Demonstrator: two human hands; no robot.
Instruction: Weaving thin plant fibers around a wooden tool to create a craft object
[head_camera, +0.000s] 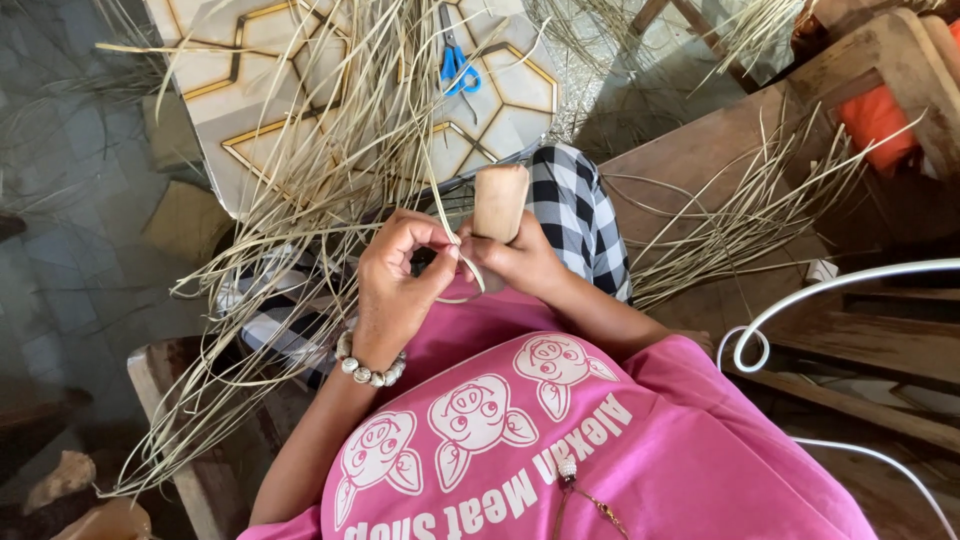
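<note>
I see my left hand (395, 285) pinched shut on a thin pale strand (440, 215), thumb and forefinger pressed together at the point where it bends. My right hand (515, 258) is closed around a short wooden block (499, 200), smooth, tan and rounded at the top, held upright just beside the left fingertips. The two hands nearly touch over my lap.

The strands (320, 170) look dry, flat and stiff, like split reed or grass; they fan out in a loose sheaf across my checked trousers (580, 215) and up over a tiled board (290, 90) with gold hexagon lines. Blue-handled scissors (458, 68) lie on that board, well apart from the hands. More strands (740, 220) spill over the wooden bench (690, 160) at my right.

The risk, as I judge it, is the strand cracking at the sharp bend under the pinch, since the fibre looks brittle. The loose sheaf could also snag the bead bracelet (370, 365) or slide off my knees, and the springy ends stand near my face.
</note>
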